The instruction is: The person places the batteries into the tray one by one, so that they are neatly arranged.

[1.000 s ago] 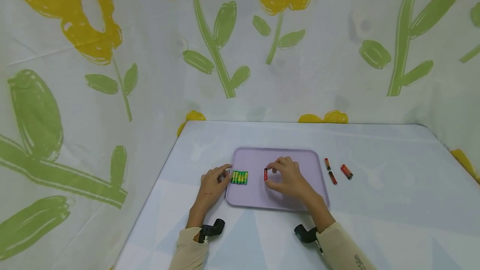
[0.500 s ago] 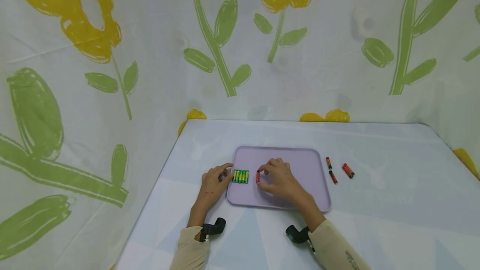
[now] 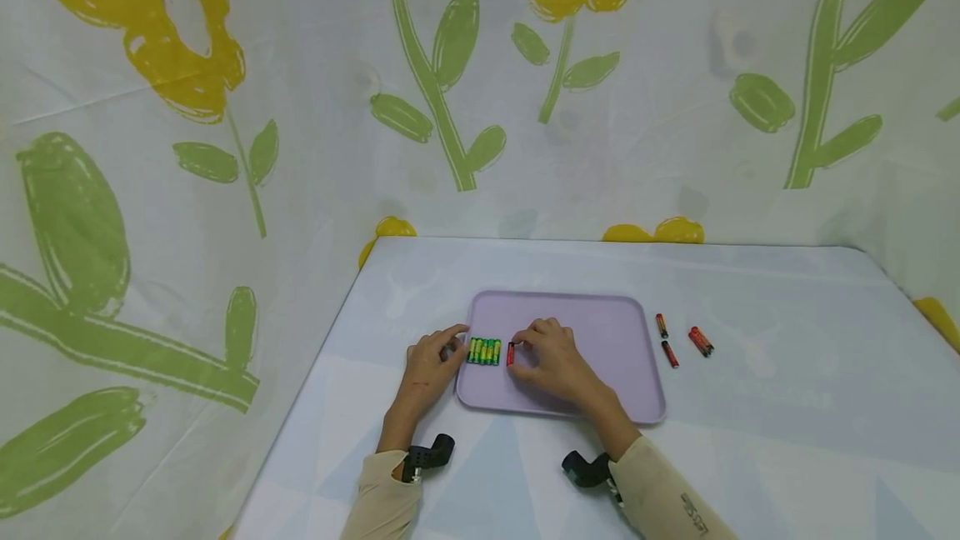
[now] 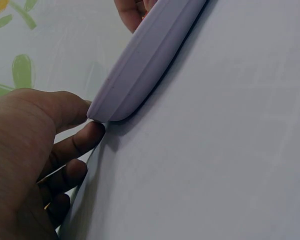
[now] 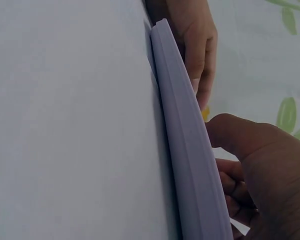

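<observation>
A small red battery with a dark end (image 3: 511, 354) stands lengthwise between the thumb and fingers of my right hand (image 3: 551, 357), over the lilac tray (image 3: 592, 348). Just left of it, several green-and-yellow batteries (image 3: 483, 352) lie side by side in a row on the tray. My left hand (image 3: 433, 365) pinches the tray's left rim; in the left wrist view its thumb (image 4: 70, 107) and forefinger meet at the tray corner. The tray wall (image 5: 190, 150) hides the red battery in the right wrist view.
To the right of the tray, on the pale table (image 3: 787, 407), lie two red batteries (image 3: 665, 342) end to end, and a small cluster of red batteries (image 3: 701, 342). A flower-printed cloth (image 3: 322, 132) rises behind and left of the table.
My right hand has moved left over the tray with the red battery, nearing the green row. The left hand has stayed at the rim.
</observation>
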### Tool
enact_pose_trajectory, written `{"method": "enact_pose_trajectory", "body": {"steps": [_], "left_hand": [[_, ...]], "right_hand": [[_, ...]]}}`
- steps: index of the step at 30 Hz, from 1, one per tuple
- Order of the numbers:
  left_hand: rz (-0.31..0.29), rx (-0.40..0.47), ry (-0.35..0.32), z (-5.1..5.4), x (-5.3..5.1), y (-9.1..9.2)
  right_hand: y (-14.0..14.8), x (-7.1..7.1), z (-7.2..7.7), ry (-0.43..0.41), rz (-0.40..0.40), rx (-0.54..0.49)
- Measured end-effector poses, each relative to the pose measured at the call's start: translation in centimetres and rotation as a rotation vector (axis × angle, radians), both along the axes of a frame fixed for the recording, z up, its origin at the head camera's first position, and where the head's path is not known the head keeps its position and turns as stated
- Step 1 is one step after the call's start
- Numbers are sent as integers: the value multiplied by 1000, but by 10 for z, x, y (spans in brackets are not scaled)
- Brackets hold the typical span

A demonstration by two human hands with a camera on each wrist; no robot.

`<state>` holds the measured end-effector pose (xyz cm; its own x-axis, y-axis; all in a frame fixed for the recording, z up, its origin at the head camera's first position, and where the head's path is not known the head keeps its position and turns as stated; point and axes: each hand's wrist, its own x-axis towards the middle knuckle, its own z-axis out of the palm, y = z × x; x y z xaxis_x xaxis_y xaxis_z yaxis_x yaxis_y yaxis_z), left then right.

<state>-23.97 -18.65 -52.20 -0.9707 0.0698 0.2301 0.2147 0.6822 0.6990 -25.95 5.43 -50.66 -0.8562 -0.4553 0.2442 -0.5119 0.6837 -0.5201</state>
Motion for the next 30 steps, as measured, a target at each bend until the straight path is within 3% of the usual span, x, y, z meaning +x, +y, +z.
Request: {"method": "enact_pose_trajectory", "body": {"steps": [25,30], "left_hand": [[-5,-12,2,-1,-1,1],[-6,-16,0,-3,-1,-1]], "right_hand": [[-11,-4,-2,-10,-16,12],[-12,-4,-1,-19,-19,54]]}}
